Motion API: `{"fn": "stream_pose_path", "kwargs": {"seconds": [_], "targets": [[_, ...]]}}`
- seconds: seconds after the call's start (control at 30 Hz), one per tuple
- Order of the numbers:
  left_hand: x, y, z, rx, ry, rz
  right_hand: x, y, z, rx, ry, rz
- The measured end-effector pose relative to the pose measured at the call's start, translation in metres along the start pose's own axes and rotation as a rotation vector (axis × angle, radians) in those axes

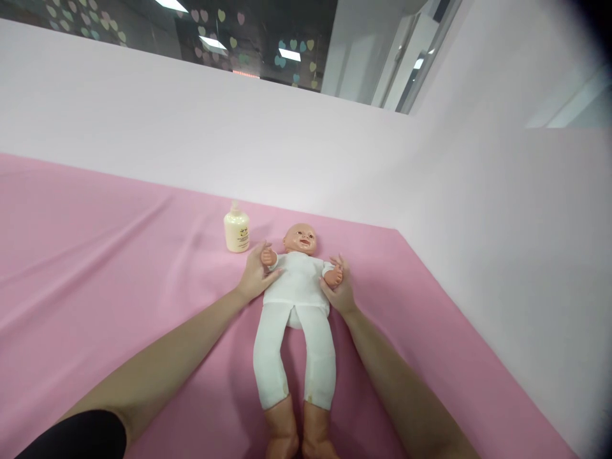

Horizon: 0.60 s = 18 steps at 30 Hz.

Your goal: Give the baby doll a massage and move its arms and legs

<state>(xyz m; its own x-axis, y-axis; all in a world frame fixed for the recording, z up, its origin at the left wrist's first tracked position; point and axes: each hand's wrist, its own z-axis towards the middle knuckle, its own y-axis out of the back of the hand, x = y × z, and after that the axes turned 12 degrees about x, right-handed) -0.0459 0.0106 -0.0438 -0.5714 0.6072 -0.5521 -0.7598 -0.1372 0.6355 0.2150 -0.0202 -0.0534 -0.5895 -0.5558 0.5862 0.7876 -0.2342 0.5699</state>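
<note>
A baby doll [297, 280] in a white top and white trousers lies on its back, its head away from me and its bare feet at the bottom edge. My left hand [254, 275] is around the doll's arm on the left, fingers behind the small fist and thumb against the white top. On the other side, my right hand [341, 292] cups the doll's other arm in the same way, thumb by the torso. Both of the doll's fists show between my fingers and thumbs.
A cream pump bottle [237, 231] stands beyond my left hand, left of the doll's head. Pink cloth [119, 274] with wrinkles covers the surface. White walls [191, 127] rise behind and at the right, with a dark window [268, 38] carrying heart stickers above.
</note>
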Motion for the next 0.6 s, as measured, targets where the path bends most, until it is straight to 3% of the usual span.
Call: {"fn": "stream_pose_path", "kwargs": {"seconds": [0.1,0.4,0.6], "targets": [[0.002,-0.002,0.001,0.015,-0.023,-0.007,-0.005,-0.003,0.001,-0.009,-0.031,0.018],[0.020,-0.011,0.007,0.101,0.082,0.036,-0.023,-0.008,0.006,0.053,-0.158,-0.112],[0.018,-0.007,0.007,0.226,0.241,0.090,-0.033,-0.008,0.006,0.064,-0.189,-0.156]]}}
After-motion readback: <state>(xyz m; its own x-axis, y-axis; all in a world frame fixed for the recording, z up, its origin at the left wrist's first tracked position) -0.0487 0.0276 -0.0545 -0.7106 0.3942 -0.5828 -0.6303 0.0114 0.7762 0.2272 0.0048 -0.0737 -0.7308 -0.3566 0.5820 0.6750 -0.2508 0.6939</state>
